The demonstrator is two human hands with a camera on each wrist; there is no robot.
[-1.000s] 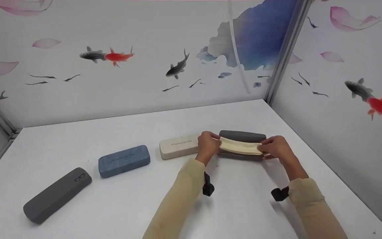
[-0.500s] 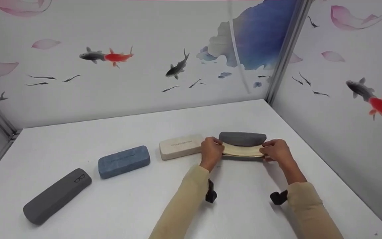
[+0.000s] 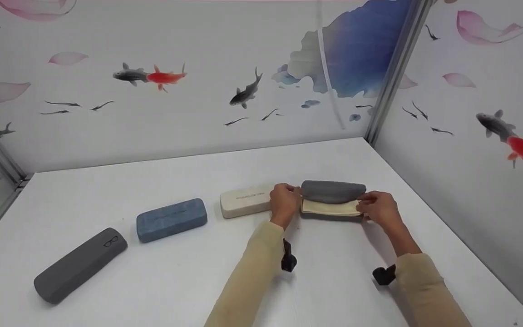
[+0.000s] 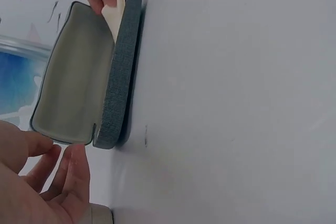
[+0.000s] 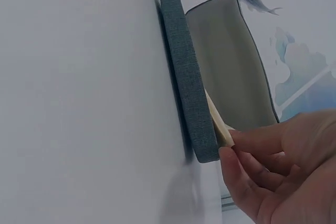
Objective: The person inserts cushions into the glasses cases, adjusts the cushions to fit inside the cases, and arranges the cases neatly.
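Note:
A grey glasses case (image 3: pixel 332 219) stands with its lid (image 3: pixel 333 191) raised at the right of the table. A folded cream cloth (image 3: pixel 327 207) lies along its opening. With thumb and fingers, my right hand (image 3: pixel 382 210) pinches the cloth's right end, plain in the right wrist view. At the case's left end, my left hand (image 3: pixel 284 204) has its fingertips by the lid's edge, holding nothing; whether they touch it, I cannot tell. The left wrist view shows the lid's bare grey-green inside (image 4: pixel 79 77). Most of the cloth is hidden there behind the case's front wall.
A cream glasses case (image 3: pixel 245 202) stands just left of my left hand, partly behind it. Further left are a blue case (image 3: pixel 171 220) and a dark grey case (image 3: pixel 80 265) with a glasses mark. Printed wall panels (image 3: pixel 198 91) border the white table (image 3: pixel 325 281).
The cloth has come down from between both hands into the case's opening. My left hand has let go of it and moved slightly left; my right hand still holds its end.

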